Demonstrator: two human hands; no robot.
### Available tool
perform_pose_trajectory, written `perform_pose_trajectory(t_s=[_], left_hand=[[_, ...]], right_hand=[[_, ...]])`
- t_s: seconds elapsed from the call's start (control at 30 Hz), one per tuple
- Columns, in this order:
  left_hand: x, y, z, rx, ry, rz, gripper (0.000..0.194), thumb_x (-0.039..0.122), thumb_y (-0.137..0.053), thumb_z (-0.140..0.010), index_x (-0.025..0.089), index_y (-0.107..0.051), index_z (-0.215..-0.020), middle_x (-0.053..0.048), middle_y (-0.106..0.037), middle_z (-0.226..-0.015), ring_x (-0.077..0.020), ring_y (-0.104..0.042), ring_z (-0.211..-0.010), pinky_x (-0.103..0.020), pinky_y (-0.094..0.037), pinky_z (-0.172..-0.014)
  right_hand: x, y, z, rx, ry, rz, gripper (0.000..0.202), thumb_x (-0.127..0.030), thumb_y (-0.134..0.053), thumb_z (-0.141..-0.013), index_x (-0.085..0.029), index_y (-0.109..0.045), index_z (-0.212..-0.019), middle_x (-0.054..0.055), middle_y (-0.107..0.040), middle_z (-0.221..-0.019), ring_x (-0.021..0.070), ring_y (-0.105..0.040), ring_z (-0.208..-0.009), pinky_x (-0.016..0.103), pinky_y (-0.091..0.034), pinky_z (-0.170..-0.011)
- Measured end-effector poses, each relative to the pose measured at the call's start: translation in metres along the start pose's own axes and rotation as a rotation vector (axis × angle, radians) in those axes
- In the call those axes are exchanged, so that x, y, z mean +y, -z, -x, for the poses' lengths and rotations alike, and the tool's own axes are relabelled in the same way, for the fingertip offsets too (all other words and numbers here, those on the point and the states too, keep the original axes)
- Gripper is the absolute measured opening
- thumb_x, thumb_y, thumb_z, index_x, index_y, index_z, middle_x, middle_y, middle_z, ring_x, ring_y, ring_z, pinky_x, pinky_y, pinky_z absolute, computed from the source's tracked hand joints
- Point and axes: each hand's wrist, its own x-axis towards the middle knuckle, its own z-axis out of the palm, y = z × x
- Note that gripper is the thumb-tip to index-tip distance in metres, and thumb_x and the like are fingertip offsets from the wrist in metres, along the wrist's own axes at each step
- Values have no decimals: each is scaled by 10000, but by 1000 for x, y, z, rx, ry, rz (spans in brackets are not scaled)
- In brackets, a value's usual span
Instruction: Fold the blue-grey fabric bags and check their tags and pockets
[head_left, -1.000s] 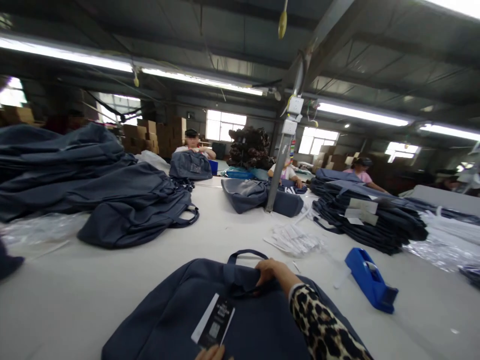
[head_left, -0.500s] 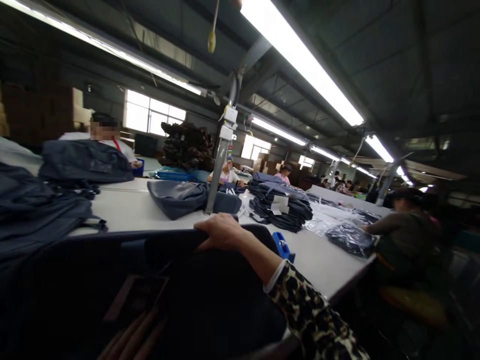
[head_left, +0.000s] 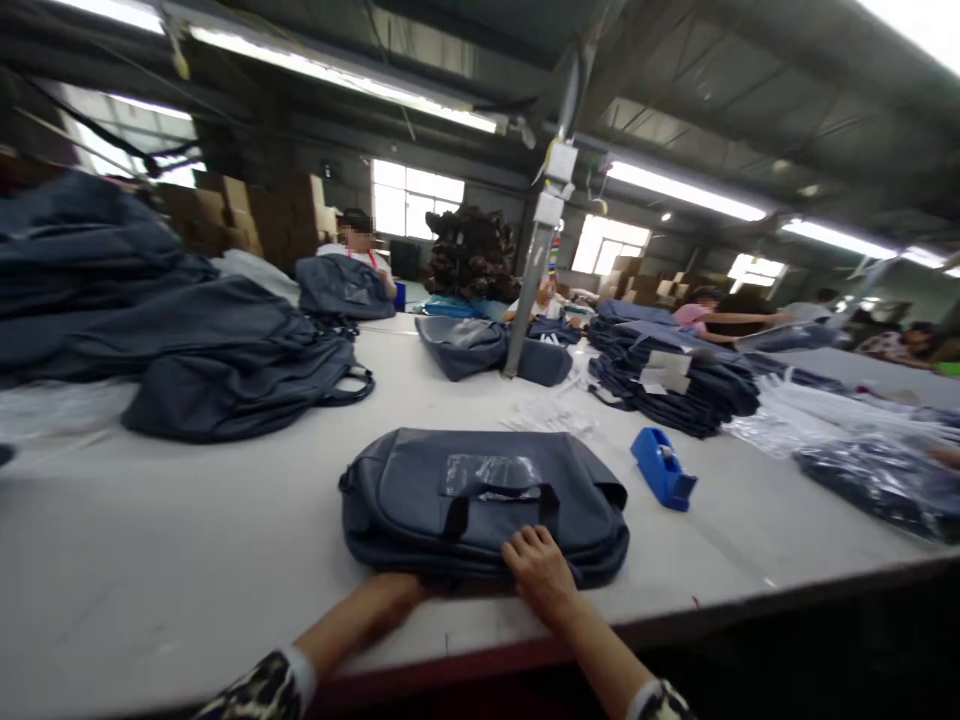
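A dark blue-grey duffel bag (head_left: 405,490) lies on its side on the white table, with a clear plastic window pocket (head_left: 491,472) and a dark strap handle (head_left: 456,520) facing up. At its near edge, my right hand (head_left: 541,572) has its fingers curled over the fabric just below the handle. My left hand (head_left: 401,597) reaches beneath the bag's near left side, and its fingers are hidden there. Off to the right of the bag sits a blue tape dispenser (head_left: 664,470).
Several similar bags (head_left: 232,350) are heaped at left. A metal post (head_left: 532,290) rises beyond my bag, near another bag (head_left: 465,345). Stacked dark bags (head_left: 675,380) and plastic-wrapped ones (head_left: 885,480) lie at right. Co-workers sit across the white table (head_left: 187,560).
Before, the bag was tilted up close to me, my right hand gripping its top edge and my left hand low against it. Now it lies flat on the table and my view has turned left.
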Motion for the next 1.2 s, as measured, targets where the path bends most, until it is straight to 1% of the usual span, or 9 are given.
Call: perform_pose_trajectory(t_s=[0.13,0.27,0.47,0.57,0.7,0.9,1.0,1.1,1.2], left_hand=[[-5,25,75,-256,-31,12,453,381,-555,-877,272,-604,-1313,-79,-583,-1385,-290,-540,-1274,-425,-410,-1083],[8,65,94,-132,-47,183,279,381,-471,-969,281,-699,-1093,-21,-709,-1123,-194,-650,-1043,-289,-497,-943],[30,68,8,246,-127,113,372,344,-550,-925,217,-583,-1274,-85,-597,-1272,-240,-527,-1214,-385,-396,-1082],[39,50,-36,98,-43,151,683,333,-698,-804,171,-450,-1420,-119,-618,-1223,-276,-571,-1124,-418,-443,-1012],[64,39,-57,7,-120,392,617,143,-625,-772,198,-495,-1372,-63,-652,-1082,-209,-603,-988,-329,-463,-905],[73,60,-44,-194,-189,785,402,355,-555,-911,160,-531,-1261,-20,-625,-848,-118,-584,-727,-218,-438,-667],[56,60,-51,-167,-151,453,397,402,-335,-1009,147,-532,-1242,-56,-658,-884,-127,-616,-711,-229,-471,-646],[46,44,-77,-45,-146,68,328,304,-535,-919,159,-553,-1212,-101,-655,-1048,-217,-631,-947,-330,-504,-829],[51,19,-110,2,-197,-72,554,204,-684,-774,171,-520,-1302,-163,-532,-1326,-332,-466,-1258,-460,-371,-1061]], right_hand=[[-13,-20,23,-34,-113,-110,259,-129,-775,-696,-210,-598,-867,61,-633,-879,271,-571,-866,401,-477,-821],[-11,-8,28,-69,-106,-202,244,-166,-754,-720,-226,-602,-901,67,-656,-956,284,-588,-981,435,-449,-968],[20,35,35,110,-443,-451,256,-358,-490,-952,-247,-568,-1169,94,-628,-1225,246,-644,-958,389,-510,-851],[44,35,23,77,-667,-463,462,-420,-485,-925,-240,-466,-1349,121,-468,-1449,256,-660,-940,407,-537,-817],[61,13,-8,-117,-582,-450,660,-328,-517,-883,-265,-295,-1501,95,-441,-1485,294,-573,-1180,399,-517,-880],[59,4,-39,-173,-454,-568,289,-204,-505,-840,-282,-693,-1045,38,-682,-1036,240,-657,-924,330,-506,-794],[53,19,-33,-82,-426,-690,316,-192,-454,-847,-253,-669,-1071,41,-670,-1026,188,-653,-843,287,-513,-757],[45,36,-24,74,-534,-971,256,-266,-512,-840,-214,-633,-1059,28,-654,-818,176,-627,-668,281,-521,-620],[35,45,-20,214,-590,-1100,235,-325,-578,-840,-204,-612,-1038,26,-631,-773,188,-632,-695,292,-539,-637]])
